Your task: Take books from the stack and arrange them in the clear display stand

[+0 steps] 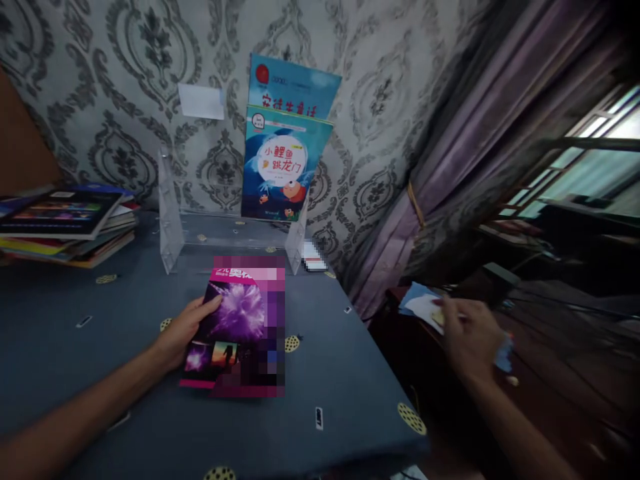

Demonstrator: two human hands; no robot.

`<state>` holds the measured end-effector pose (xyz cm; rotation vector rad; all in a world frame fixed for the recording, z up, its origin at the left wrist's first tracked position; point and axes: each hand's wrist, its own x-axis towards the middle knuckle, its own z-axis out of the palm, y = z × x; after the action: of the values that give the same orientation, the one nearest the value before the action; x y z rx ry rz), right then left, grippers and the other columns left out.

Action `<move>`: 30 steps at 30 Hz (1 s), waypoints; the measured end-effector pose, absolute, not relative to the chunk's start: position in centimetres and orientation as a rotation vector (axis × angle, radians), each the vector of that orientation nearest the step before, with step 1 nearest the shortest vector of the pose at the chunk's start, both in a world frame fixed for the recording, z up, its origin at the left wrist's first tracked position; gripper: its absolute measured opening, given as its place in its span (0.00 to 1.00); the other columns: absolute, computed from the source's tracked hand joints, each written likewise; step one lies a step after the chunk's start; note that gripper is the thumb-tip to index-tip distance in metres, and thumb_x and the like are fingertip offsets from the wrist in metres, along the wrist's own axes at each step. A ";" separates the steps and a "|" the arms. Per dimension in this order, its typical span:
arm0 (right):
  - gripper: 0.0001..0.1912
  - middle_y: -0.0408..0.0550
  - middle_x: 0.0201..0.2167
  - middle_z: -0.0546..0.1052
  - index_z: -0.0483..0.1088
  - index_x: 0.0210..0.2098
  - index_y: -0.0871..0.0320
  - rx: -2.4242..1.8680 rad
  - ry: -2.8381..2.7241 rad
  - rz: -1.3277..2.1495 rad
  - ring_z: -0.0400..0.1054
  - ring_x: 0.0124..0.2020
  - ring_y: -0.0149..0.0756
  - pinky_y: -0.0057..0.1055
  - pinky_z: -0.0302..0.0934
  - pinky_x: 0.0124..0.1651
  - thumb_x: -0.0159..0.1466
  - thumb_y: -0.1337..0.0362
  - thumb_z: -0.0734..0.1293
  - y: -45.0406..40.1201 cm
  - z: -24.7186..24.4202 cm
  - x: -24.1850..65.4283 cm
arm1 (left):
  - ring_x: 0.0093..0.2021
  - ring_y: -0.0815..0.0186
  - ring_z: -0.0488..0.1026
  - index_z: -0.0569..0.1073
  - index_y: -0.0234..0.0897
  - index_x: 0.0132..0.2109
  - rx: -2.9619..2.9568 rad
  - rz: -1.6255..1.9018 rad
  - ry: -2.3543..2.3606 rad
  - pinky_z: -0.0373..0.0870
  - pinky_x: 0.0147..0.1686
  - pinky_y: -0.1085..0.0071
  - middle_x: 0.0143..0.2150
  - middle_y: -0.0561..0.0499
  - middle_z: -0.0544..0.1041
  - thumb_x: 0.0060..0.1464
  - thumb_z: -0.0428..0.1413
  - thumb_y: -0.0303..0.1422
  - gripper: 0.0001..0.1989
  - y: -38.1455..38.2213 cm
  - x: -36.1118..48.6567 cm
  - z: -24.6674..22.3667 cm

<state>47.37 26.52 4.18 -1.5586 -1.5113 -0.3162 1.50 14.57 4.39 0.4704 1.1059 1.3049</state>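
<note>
My left hand [183,333] is closed on the left edge of a book [240,313] with a pink and purple cover, thumb on the front. The book is held above the tablecloth, and part of its cover is pixelated. Off to the right, my right hand [473,340] is over a dark side surface, beside a blue and white crumpled piece [425,307] that looks like a wrapper or cloth. Its fingers are bent together near a small yellowish patch; what they hold, if anything, is too blurred to make out.
A clear acrylic stand [170,220] is at the table's back, with two blue children's books [280,167] upright at its right side. A stack of books [70,220] lies at left. The patterned grey table [350,387] ends at right, near a purple curtain [430,147].
</note>
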 end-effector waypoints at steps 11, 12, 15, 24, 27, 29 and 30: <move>0.38 0.65 0.67 0.63 0.51 0.70 0.68 -2.103 -2.078 0.391 0.63 0.64 0.56 0.52 0.61 0.60 0.69 0.48 0.49 25.8 -0.4 34.6 | 0.30 0.61 0.80 0.79 0.32 0.42 0.554 1.359 1.020 0.78 0.35 0.68 0.33 0.47 0.83 0.42 0.72 0.40 0.22 14.7 0.9 3.4; 0.38 0.64 0.69 0.60 0.45 0.72 0.67 -2.159 -2.099 0.443 0.62 0.65 0.56 0.54 0.61 0.60 0.70 0.49 0.47 25.5 0.0 34.6 | 0.29 0.62 0.80 0.79 0.32 0.42 0.567 1.363 1.008 0.78 0.35 0.69 0.33 0.48 0.83 0.41 0.72 0.41 0.23 14.7 0.8 3.3; 0.37 0.59 0.71 0.57 0.38 0.74 0.60 -2.167 -2.222 0.469 0.61 0.66 0.56 0.58 0.64 0.57 0.71 0.49 0.44 23.7 1.0 35.4 | 0.27 0.65 0.79 0.80 0.33 0.41 0.580 1.368 0.985 0.76 0.33 0.72 0.31 0.50 0.83 0.38 0.74 0.43 0.25 14.5 0.9 3.4; 0.35 0.60 0.69 0.60 0.62 0.68 0.52 -1.726 -2.534 0.006 0.59 0.67 0.59 0.55 0.66 0.58 0.67 0.43 0.57 18.9 -1.2 40.9 | 0.25 0.64 0.78 0.79 0.32 0.36 0.579 1.442 1.019 0.74 0.27 0.72 0.30 0.49 0.82 0.31 0.75 0.46 0.27 14.4 0.9 5.6; 0.24 0.59 0.65 0.68 0.78 0.53 0.51 -1.413 -2.571 -0.056 0.58 0.67 0.59 0.57 0.64 0.60 0.68 0.49 0.58 19.4 -0.8 41.2 | 0.27 0.63 0.79 0.79 0.32 0.35 0.587 1.445 1.001 0.74 0.26 0.72 0.30 0.49 0.82 0.29 0.75 0.45 0.28 14.4 0.8 6.2; 0.22 0.57 0.57 0.75 0.82 0.38 0.52 -1.249 -2.487 -0.009 0.62 0.65 0.57 0.56 0.63 0.60 0.69 0.51 0.58 20.0 0.0 40.2 | 0.29 0.62 0.80 0.79 0.33 0.37 0.603 1.450 0.979 0.74 0.27 0.73 0.32 0.49 0.83 0.30 0.75 0.44 0.28 14.4 0.9 6.3; 0.22 0.56 0.52 0.79 0.81 0.33 0.52 -1.192 -2.426 0.048 0.65 0.63 0.56 0.55 0.63 0.59 0.69 0.51 0.59 20.2 0.5 39.2 | 0.30 0.62 0.80 0.79 0.34 0.39 0.613 1.450 0.970 0.74 0.28 0.74 0.33 0.49 0.83 0.32 0.75 0.44 0.27 14.4 0.9 6.3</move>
<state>39.15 20.23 0.54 -1.1916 -2.4258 0.0480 0.95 14.38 6.31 0.6128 0.9700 1.4497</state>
